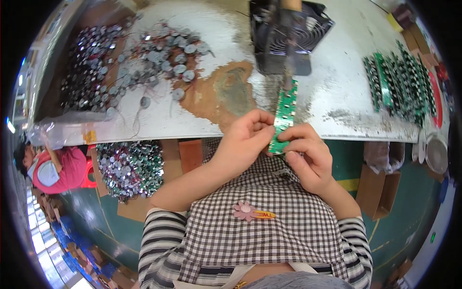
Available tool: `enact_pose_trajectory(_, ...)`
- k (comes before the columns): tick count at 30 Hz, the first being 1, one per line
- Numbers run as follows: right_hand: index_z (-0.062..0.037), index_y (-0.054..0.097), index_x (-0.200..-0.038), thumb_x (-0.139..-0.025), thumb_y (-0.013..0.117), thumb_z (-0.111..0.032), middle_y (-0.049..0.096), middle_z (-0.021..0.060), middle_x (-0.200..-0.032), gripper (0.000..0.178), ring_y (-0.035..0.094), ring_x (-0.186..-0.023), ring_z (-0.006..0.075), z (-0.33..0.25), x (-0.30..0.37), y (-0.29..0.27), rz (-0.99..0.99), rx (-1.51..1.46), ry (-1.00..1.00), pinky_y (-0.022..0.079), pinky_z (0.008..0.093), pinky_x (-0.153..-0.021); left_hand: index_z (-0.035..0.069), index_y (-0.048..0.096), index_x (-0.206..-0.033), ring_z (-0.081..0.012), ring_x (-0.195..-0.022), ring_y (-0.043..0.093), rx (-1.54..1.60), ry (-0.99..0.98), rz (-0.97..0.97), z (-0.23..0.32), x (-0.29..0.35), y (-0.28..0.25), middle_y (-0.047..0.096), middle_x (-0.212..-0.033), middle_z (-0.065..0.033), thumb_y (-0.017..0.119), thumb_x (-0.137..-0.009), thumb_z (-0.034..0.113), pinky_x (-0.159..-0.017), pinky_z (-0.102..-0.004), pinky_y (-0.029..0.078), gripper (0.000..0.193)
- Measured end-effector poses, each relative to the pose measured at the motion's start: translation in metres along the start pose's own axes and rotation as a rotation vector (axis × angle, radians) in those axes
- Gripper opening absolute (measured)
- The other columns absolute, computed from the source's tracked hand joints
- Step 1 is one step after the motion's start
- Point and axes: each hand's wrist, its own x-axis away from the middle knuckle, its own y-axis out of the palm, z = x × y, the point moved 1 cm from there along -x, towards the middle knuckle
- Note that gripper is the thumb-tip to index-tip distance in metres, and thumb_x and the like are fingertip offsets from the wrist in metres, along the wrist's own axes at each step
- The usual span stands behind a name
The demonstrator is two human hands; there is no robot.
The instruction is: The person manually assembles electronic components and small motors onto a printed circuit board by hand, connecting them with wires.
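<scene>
A narrow green circuit board (285, 113) is held over the front edge of the table, its far end reaching up under a dark upright rod (290, 53) with a tan top. My left hand (248, 137) pinches the board's left edge with thumb and forefinger. From the right, my right hand (308, 154) grips its near end, fingers curled. Whether something small is also between the right fingertips is hidden. The rod's lower tip meets or hangs just over the board's far end; I cannot tell which.
A black fan (313, 29) stands behind the rod. Round metal parts with thin wires (180, 60) are heaped at the left. Rows of green boards (399, 86) stand at the right. A box of parts (130, 168) sits below the table edge; another person (57, 168) is at far left.
</scene>
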Motion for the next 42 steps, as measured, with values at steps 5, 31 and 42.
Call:
enact_pose_trajectory(5, 0.0052, 0.061, -0.091, -0.088, 0.054, 0.001, 0.065, 0.0145, -0.098, 0.009, 0.058, -0.086, 0.0181, 0.005, 0.004, -0.007, 0.097, -0.23, 0.195, 0.046, 0.0278, -0.076, -0.001, 0.055, -0.108, -0.0093, -0.07, 0.061, -0.224, 0.035, -0.063, 0.008, -0.005, 0.001, 0.06, -0.093, -0.0056, 0.057, -0.092, 0.011, -0.061, -0.0223, 0.052, 0.02)
enact_pose_trajectory(31, 0.0, 0.053, -0.076, -0.079, 0.061, 0.002, 0.055, 0.0118, -0.075, 0.008, 0.052, -0.064, 0.0259, -0.021, -0.028, -0.019, -0.003, 0.73, 0.0, 0.04, 0.0332, -0.057, 0.005, 0.063, -0.083, -0.0332, -0.068, 0.064, -1.714, 0.544, 0.992, 0.096, 0.014, -0.163, 0.065, -0.075, -0.0137, 0.06, -0.085, 0.014, -0.061, -0.0395, 0.05, 0.01)
enact_pose_trajectory(42, 0.0029, 0.058, -0.081, -0.081, 0.056, 0.01, 0.062, 0.0124, -0.091, 0.007, 0.054, -0.081, 0.0149, 0.019, 0.003, -0.04, 0.391, -0.142, 0.123, 0.043, 0.0249, -0.072, 0.0, 0.018, -0.14, -0.0201, -0.078, 0.065, -0.341, 1.056, 0.485, 0.123, -0.014, -0.074, 0.063, -0.1, -0.0206, 0.045, -0.094, 0.002, -0.067, -0.0237, 0.049, 0.053)
